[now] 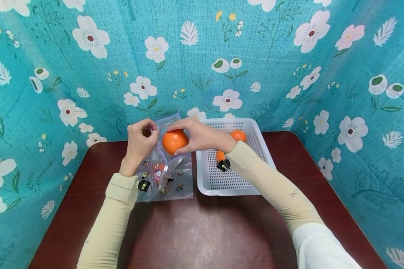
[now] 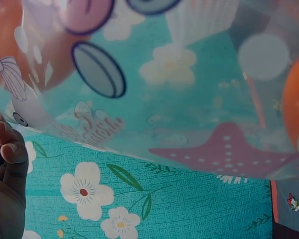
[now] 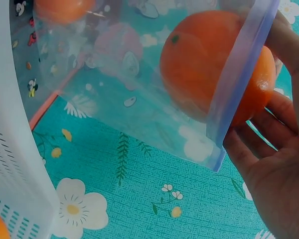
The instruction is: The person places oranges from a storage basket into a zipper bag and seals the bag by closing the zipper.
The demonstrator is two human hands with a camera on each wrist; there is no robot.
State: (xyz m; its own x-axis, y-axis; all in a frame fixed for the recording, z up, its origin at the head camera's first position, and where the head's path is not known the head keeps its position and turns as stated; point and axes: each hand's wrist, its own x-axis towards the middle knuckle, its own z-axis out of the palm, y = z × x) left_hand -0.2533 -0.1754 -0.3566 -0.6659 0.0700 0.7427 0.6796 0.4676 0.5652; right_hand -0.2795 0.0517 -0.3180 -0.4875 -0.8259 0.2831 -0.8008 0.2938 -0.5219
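Note:
A clear zip bag (image 1: pixel 185 183) with cartoon prints and a purple zip edge (image 3: pixel 244 69) is held up with its mouth apart. The left hand (image 1: pixel 138 144) pinches the bag's edge at the mouth. In the right hand (image 1: pixel 200 135) is an orange (image 1: pixel 174 142), gripped between thumb and fingers. Seen from the right wrist, most of this orange lies behind the clear plastic, past the zip edge, and its near side sticks out toward the palm. Another orange (image 1: pixel 159 170) sits lower inside the bag.
A white perforated plastic basket (image 1: pixel 204 185) stands right of the bag, under the right forearm. It holds an orange (image 1: pixel 238 135) at the back and another orange (image 1: pixel 220 155) partly hidden by the wrist. The dark red table (image 1: pixel 188 231) meets a teal flowered cloth (image 1: pixel 195 74) behind.

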